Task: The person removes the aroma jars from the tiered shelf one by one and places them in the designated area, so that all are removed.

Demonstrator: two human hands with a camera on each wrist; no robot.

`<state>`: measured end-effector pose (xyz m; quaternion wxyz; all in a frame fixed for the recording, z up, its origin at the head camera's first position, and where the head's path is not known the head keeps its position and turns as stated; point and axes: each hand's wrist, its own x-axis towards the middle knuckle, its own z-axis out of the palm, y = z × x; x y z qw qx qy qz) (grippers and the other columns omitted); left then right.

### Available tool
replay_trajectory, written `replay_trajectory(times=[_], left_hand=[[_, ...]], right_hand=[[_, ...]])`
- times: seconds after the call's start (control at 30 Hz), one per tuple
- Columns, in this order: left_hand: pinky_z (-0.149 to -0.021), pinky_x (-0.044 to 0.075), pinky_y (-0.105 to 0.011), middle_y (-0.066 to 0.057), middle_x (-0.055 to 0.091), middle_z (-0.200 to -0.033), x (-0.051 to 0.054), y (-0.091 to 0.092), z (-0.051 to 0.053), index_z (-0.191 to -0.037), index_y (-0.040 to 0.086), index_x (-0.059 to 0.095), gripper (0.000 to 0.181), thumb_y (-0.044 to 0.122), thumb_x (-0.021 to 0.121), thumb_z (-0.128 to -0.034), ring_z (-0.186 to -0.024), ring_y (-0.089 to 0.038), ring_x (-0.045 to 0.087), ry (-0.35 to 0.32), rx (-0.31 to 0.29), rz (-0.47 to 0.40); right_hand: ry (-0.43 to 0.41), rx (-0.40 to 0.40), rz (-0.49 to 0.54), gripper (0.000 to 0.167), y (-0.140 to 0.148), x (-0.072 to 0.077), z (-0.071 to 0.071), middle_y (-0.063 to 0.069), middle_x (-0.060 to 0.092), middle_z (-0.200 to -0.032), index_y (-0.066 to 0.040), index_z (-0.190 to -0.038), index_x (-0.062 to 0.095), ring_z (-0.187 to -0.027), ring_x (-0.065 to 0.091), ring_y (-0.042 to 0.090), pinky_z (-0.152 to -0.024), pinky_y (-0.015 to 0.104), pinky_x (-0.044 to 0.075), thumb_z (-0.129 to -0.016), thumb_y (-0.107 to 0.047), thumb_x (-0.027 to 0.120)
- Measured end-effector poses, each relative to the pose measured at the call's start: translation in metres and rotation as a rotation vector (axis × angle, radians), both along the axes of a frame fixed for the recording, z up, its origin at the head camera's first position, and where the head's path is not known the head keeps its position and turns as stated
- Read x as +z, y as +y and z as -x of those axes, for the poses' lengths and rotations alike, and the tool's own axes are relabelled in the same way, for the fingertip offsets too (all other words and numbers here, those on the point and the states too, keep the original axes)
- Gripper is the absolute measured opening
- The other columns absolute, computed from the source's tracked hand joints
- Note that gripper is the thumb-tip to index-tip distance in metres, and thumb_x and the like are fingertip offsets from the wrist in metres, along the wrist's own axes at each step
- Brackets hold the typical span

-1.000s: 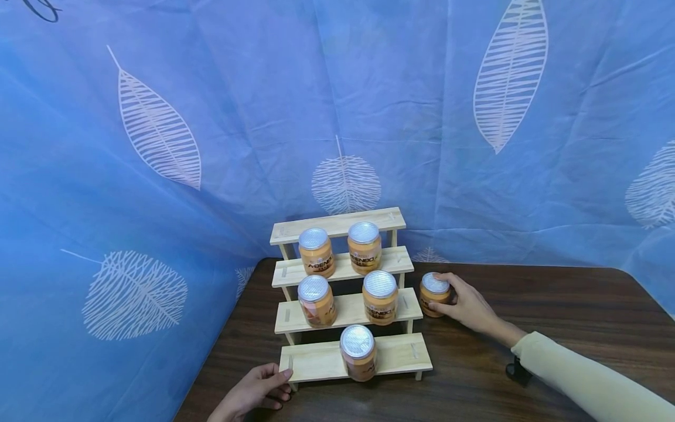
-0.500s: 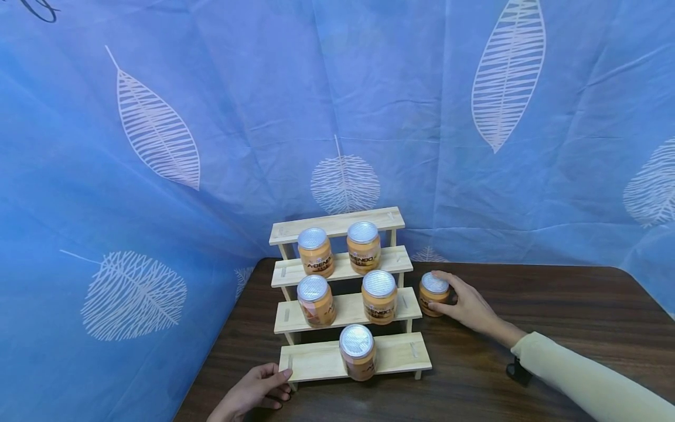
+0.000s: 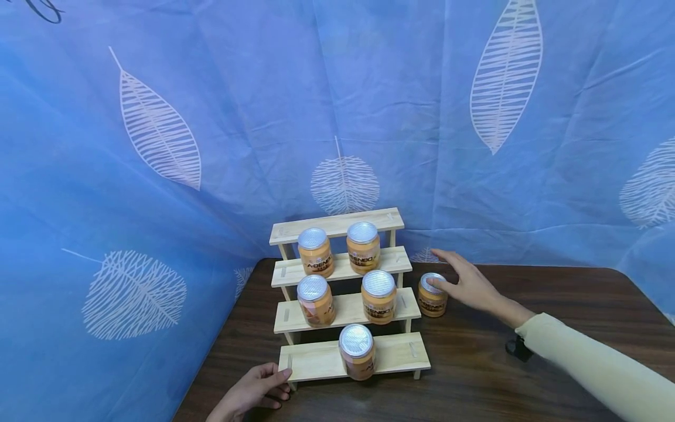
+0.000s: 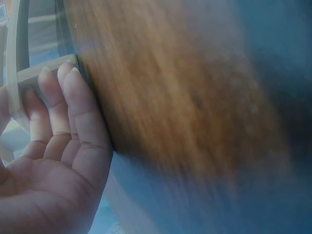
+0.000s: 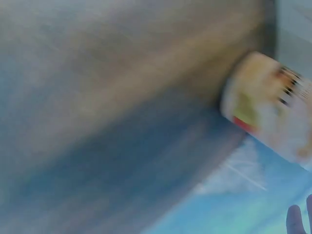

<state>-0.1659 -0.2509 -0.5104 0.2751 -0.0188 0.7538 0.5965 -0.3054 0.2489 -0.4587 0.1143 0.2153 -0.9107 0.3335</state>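
A stepped wooden display rack (image 3: 315, 358) carries several orange jars with silvery lids, among them a front jar (image 3: 358, 354) on its lowest step. My left hand (image 3: 254, 388) grips the left end of that step, thumb on top. In the left wrist view, the fingers of my left hand (image 4: 66, 131) touch the rack's wooden end piece (image 4: 53, 67). Another orange jar (image 3: 432, 303) stands upright on the table, right of the rack. Just above and right of it is my right hand (image 3: 471, 287), fingers extended and spread. The right wrist view shows this jar (image 5: 263, 107) blurred, with fingertips (image 5: 294, 222) at the lower corner.
The dark wooden table (image 3: 559, 328) stretches to the right of the rack. A blue cloth (image 3: 411, 105) with white leaf prints hangs behind and along the left side. The rack's top step (image 3: 337, 225) is close to the cloth.
My right hand has let go of the jar beside the rack and risen slightly, its fingers spreading. The left hand stays on the rack's lowest step.
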Motion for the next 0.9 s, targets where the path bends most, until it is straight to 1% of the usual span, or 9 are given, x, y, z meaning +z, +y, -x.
replay_trajectory(times=[0.1,0.2,0.27,0.47,0.6,0.67,0.8,0.9], left_hand=[[-0.072,0.059,-0.031,-0.002,0.070,-0.090,0.000,0.000,0.000,-0.095,0.009,0.061,0.035,0.044,0.059,-0.1003,-0.081,-0.013,0.069,0.000,-0.002,-0.002],[-0.072,0.058,-0.030,-0.002,0.070,-0.089,0.001,0.000,0.000,-0.095,0.009,0.061,0.035,0.044,0.060,-0.1002,-0.081,-0.013,0.069,-0.003,-0.001,-0.003],[-0.072,0.058,-0.030,-0.002,0.070,-0.089,0.001,0.000,0.000,-0.095,0.009,0.061,0.035,0.044,0.060,-0.1001,-0.081,-0.012,0.069,-0.005,0.000,-0.003],[-0.072,0.058,-0.031,-0.001,0.069,-0.088,0.000,0.000,0.000,-0.094,0.010,0.060,0.033,0.042,0.057,-0.1018,-0.081,-0.013,0.069,-0.003,-0.006,-0.009],[-0.072,0.059,-0.032,-0.002,0.069,-0.089,-0.001,-0.001,0.000,-0.094,0.010,0.059,0.033,0.042,0.057,-0.1021,-0.081,-0.013,0.069,-0.006,-0.007,-0.011],[-0.072,0.059,-0.031,-0.002,0.069,-0.089,0.000,-0.001,0.000,-0.094,0.010,0.059,0.034,0.043,0.057,-0.1019,-0.081,-0.013,0.069,-0.008,-0.007,-0.011],[-0.072,0.058,-0.030,-0.001,0.069,-0.089,0.001,-0.001,0.000,-0.094,0.010,0.059,0.034,0.044,0.059,-0.1008,-0.081,-0.012,0.069,-0.007,-0.006,-0.016],[-0.072,0.058,-0.029,-0.001,0.070,-0.089,0.002,-0.001,-0.001,-0.094,0.010,0.060,0.035,0.045,0.060,-0.1000,-0.082,-0.012,0.069,-0.007,-0.006,-0.019]], right_hand=[[0.024,0.036,0.016,0.068,-0.003,0.023,0.004,0.017,0.043,-0.154,-0.016,-0.154,0.038,-0.137,0.044,0.044,-0.101,0.068,0.040,-0.097,-0.039,0.067],[0.068,0.080,0.045,0.064,-0.009,0.047,0.009,0.016,0.048,-0.150,-0.017,-0.153,0.040,-0.132,0.049,0.040,-0.100,0.061,0.043,-0.097,-0.033,0.068],[0.098,0.107,0.062,0.063,-0.014,0.062,0.012,0.016,0.051,-0.148,-0.016,-0.153,0.041,-0.129,0.052,0.038,-0.098,0.058,0.045,-0.097,-0.030,0.068],[0.146,0.152,0.085,0.063,-0.033,0.101,0.019,0.017,0.054,-0.145,-0.017,-0.153,0.041,-0.129,0.054,0.036,-0.095,0.054,0.048,-0.097,-0.026,0.069],[0.171,0.167,0.070,0.064,-0.047,0.121,0.022,0.015,0.055,-0.144,-0.021,-0.153,0.041,-0.128,0.055,0.034,-0.096,0.052,0.049,-0.096,-0.028,0.069],[0.169,0.175,0.060,0.065,-0.053,0.129,0.023,0.013,0.055,-0.145,-0.024,-0.153,0.040,-0.129,0.055,0.033,-0.097,0.053,0.048,-0.096,-0.031,0.069],[0.142,0.191,0.045,0.066,-0.066,0.142,0.023,0.010,0.053,-0.147,-0.028,-0.154,0.037,-0.132,0.053,0.030,-0.101,0.053,0.046,-0.096,-0.036,0.068],[0.131,0.207,0.035,0.066,-0.076,0.150,0.025,0.010,0.052,-0.149,-0.028,-0.155,0.037,-0.133,0.052,0.029,-0.104,0.053,0.045,-0.097,-0.038,0.067]])
